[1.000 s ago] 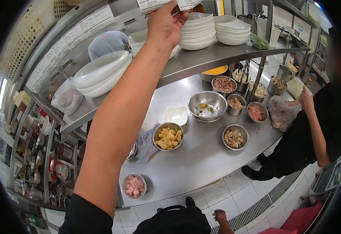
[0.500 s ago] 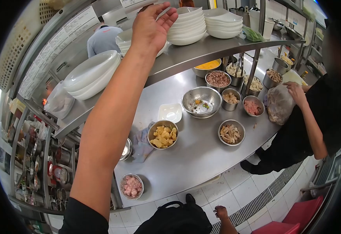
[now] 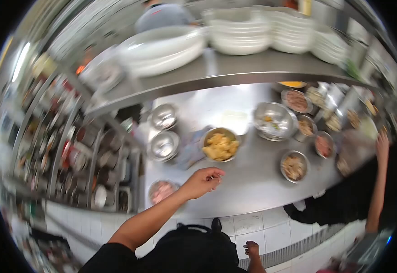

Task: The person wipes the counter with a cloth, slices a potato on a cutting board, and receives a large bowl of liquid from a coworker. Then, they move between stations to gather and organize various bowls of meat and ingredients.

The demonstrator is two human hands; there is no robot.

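My left hand (image 3: 203, 183) is over the near part of the steel table (image 3: 234, 195), its fingers loosely curled, with nothing visible in them. Just beyond it stands a metal bowl of yellow pieces (image 3: 221, 144), and a bowl of pale pink meat (image 3: 162, 191) is to its left. My right hand (image 3: 251, 249) hangs low beside my body, past the table's front edge. Its fingers are curled and blurred; whether they hold anything cannot be made out.
Stacked white plates (image 3: 239, 32) line the raised shelf (image 3: 234, 66). Empty metal bowls (image 3: 164, 145) stand at the table's left. Several food bowls (image 3: 294, 166) and a co-worker's arm (image 3: 378, 182) are at the right. Another person (image 3: 162, 17) is behind the shelf.
My left hand has come down from the plates on the shelf to above the table's near part. The view has swung left, bringing two empty metal bowls into sight.
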